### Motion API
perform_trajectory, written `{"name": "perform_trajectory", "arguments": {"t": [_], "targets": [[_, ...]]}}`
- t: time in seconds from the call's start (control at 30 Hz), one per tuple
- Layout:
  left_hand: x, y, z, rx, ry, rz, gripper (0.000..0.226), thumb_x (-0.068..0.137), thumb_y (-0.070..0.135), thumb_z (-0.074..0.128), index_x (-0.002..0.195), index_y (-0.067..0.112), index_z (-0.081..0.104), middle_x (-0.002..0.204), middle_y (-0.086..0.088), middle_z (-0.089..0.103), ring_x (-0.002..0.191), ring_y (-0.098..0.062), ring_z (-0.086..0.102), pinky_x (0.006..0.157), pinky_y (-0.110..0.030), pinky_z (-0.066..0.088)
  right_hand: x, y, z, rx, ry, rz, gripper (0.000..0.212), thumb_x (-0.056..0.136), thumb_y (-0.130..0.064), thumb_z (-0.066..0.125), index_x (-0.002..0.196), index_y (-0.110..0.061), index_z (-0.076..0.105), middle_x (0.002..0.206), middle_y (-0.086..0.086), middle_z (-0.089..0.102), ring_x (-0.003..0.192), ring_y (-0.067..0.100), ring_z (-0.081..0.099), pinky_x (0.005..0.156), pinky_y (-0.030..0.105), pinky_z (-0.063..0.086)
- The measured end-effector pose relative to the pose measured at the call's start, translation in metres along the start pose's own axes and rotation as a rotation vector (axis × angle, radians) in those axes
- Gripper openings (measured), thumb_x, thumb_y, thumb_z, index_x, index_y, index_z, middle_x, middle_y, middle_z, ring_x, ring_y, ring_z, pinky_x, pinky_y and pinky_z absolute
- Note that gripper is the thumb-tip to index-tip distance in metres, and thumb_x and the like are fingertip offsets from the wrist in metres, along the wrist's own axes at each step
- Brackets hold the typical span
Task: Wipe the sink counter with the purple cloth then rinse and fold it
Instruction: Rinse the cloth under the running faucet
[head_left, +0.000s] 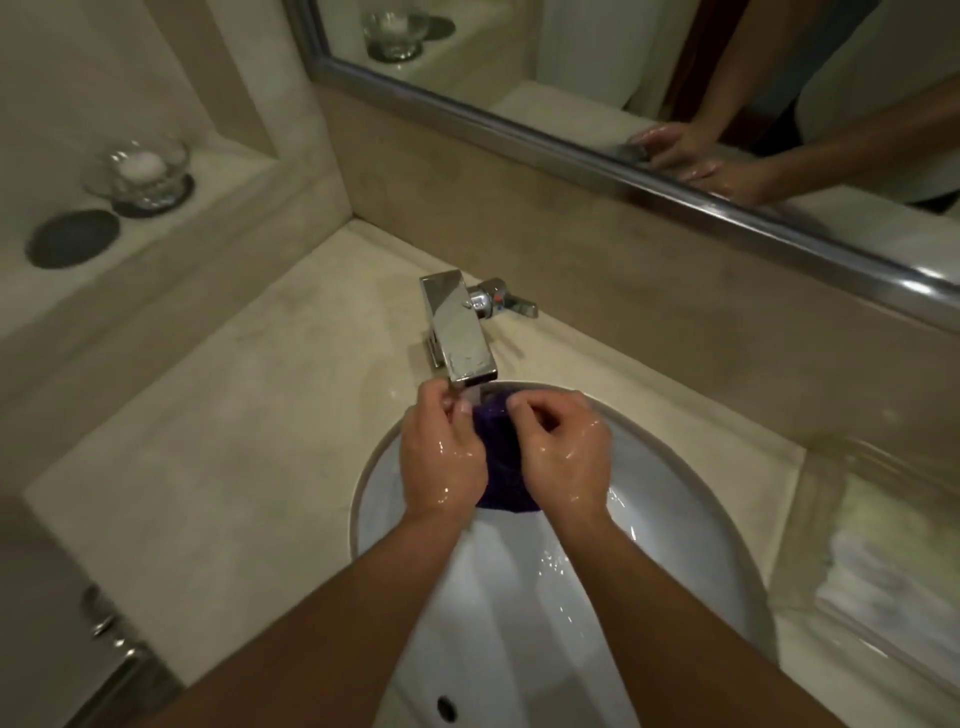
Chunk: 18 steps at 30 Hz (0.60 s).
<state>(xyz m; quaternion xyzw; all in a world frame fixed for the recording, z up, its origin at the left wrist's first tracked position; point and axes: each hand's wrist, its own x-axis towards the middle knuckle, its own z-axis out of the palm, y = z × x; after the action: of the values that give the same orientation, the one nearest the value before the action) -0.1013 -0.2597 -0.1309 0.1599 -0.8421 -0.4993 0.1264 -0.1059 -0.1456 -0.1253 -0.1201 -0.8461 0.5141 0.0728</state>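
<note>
I hold the bunched, wet purple cloth (500, 467) between both hands over the far part of the round white ceramic sink basin (675, 499), right under the spout of the square chrome faucet (457, 325). My left hand (441, 457) is closed on the cloth's left side, fingers curled, thumb and forefinger pinching near the spout. My right hand (563, 457) is closed on the cloth's right side, knuckles up. Both hands shine with water, and my forearms reach in across the basin's near rim. Whether water runs from the spout I cannot tell for sure.

The faucet stands on the beige marble counter (249, 441) at the basin's far edge, its lever handle (511, 301) pointing right. At the counter's far left corner a raised ledge carries a clear glass candle holder (143, 169) on a dark coaster, with a second dark round coaster (72, 238) just beside it, towards the ledge's left end. Along the counter's far edge runs the silver-framed wall mirror (623, 166). At the counter's right edge lies a clear tray with white folded towels (883, 571), blurred.
</note>
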Motion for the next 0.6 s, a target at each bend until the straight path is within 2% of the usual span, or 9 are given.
{"name": "perform_trajectory", "arguments": {"t": [0.03, 0.07, 0.13, 0.17, 0.3, 0.43, 0.47, 0.53, 0.6], "targets": [[0.001, -0.005, -0.004, 0.020, 0.008, 0.004, 0.020, 0.094, 0.017, 0.051, 0.113, 0.019, 0.056, 0.100, -0.003, 0.065, 0.094, -0.026, 0.061, 0.082, -0.045, 0.052, -0.003, 0.008, 0.003, -0.032, -0.027, 0.015, 0.017, 0.088, -0.034, 0.065, 0.102, -0.029, 0.075, 0.101, -0.007, 0.067, 0.089, -0.008, 0.058, 0.079, 0.002, 0.038], [0.003, -0.013, -0.007, 0.059, 0.019, -0.004, 0.023, 0.092, 0.012, 0.054, 0.114, 0.017, 0.058, 0.103, -0.004, 0.065, 0.097, -0.028, 0.061, 0.085, -0.046, 0.051, -0.005, 0.021, 0.008, -0.063, -0.052, 0.054, 0.028, 0.088, -0.041, 0.061, 0.112, -0.031, 0.069, 0.110, -0.006, 0.065, 0.096, -0.003, 0.059, 0.088, 0.010, 0.045], [0.006, -0.031, -0.012, 0.171, 0.018, -0.041, 0.028, 0.090, 0.006, 0.058, 0.117, 0.011, 0.060, 0.111, -0.008, 0.062, 0.106, -0.032, 0.058, 0.092, -0.048, 0.049, -0.012, 0.046, 0.010, -0.157, -0.103, 0.180, 0.043, 0.088, -0.049, 0.053, 0.129, -0.035, 0.056, 0.127, -0.001, 0.057, 0.112, 0.015, 0.059, 0.098, 0.039, 0.053], [0.005, -0.039, -0.012, 0.216, -0.012, -0.059, 0.031, 0.090, 0.006, 0.058, 0.121, 0.011, 0.059, 0.117, -0.009, 0.060, 0.110, -0.031, 0.057, 0.096, -0.046, 0.048, -0.016, 0.056, 0.010, -0.219, -0.130, 0.226, 0.046, 0.090, -0.048, 0.054, 0.135, -0.035, 0.051, 0.134, 0.002, 0.051, 0.119, 0.021, 0.055, 0.102, 0.046, 0.050], [-0.002, -0.062, 0.008, 0.307, -0.237, 0.053, 0.035, 0.094, 0.013, 0.056, 0.129, 0.019, 0.055, 0.133, -0.001, 0.055, 0.123, -0.019, 0.050, 0.102, -0.027, 0.038, -0.019, 0.093, 0.019, -0.462, -0.240, 0.208, 0.066, 0.091, -0.055, 0.053, 0.149, -0.035, 0.031, 0.152, 0.008, 0.031, 0.138, 0.030, 0.036, 0.112, 0.049, 0.038], [-0.006, -0.089, 0.048, 0.488, -0.555, 0.223, 0.036, 0.100, 0.035, 0.040, 0.134, 0.026, 0.050, 0.132, 0.004, 0.055, 0.119, -0.013, 0.049, 0.107, -0.033, 0.039, -0.011, 0.124, 0.053, -0.760, -0.467, 0.077, 0.073, 0.096, -0.054, 0.046, 0.156, -0.036, 0.010, 0.163, 0.008, 0.016, 0.149, 0.032, 0.017, 0.118, 0.050, 0.024], [-0.008, -0.097, 0.057, 0.494, -0.594, 0.257, 0.042, 0.100, 0.042, 0.032, 0.134, 0.025, 0.049, 0.130, 0.005, 0.056, 0.115, -0.012, 0.050, 0.105, -0.035, 0.041, -0.010, 0.130, 0.060, -0.848, -0.493, 0.054, 0.078, 0.093, -0.050, 0.053, 0.156, -0.033, 0.010, 0.162, 0.009, 0.019, 0.148, 0.033, 0.019, 0.117, 0.051, 0.025], [-0.015, -0.114, 0.071, 0.445, -0.588, 0.275, 0.051, 0.099, 0.048, 0.021, 0.133, 0.025, 0.050, 0.125, 0.005, 0.059, 0.109, -0.009, 0.052, 0.102, -0.033, 0.043, -0.009, 0.143, 0.073, -0.928, -0.413, 0.026, 0.079, 0.079, -0.043, 0.071, 0.146, -0.027, 0.031, 0.147, 0.013, 0.042, 0.134, 0.036, 0.041, 0.106, 0.052, 0.039], [-0.015, -0.128, 0.077, 0.407, -0.487, 0.267, 0.040, 0.101, 0.042, 0.027, 0.131, 0.027, 0.050, 0.119, 0.005, 0.064, 0.102, -0.008, 0.055, 0.098, -0.032, 0.046, -0.006, 0.157, 0.086, -0.866, -0.260, -0.011, 0.059, 0.070, -0.034, 0.075, 0.123, -0.024, 0.050, 0.121, 0.012, 0.058, 0.110, 0.036, 0.057, 0.087, 0.050, 0.049]]}}
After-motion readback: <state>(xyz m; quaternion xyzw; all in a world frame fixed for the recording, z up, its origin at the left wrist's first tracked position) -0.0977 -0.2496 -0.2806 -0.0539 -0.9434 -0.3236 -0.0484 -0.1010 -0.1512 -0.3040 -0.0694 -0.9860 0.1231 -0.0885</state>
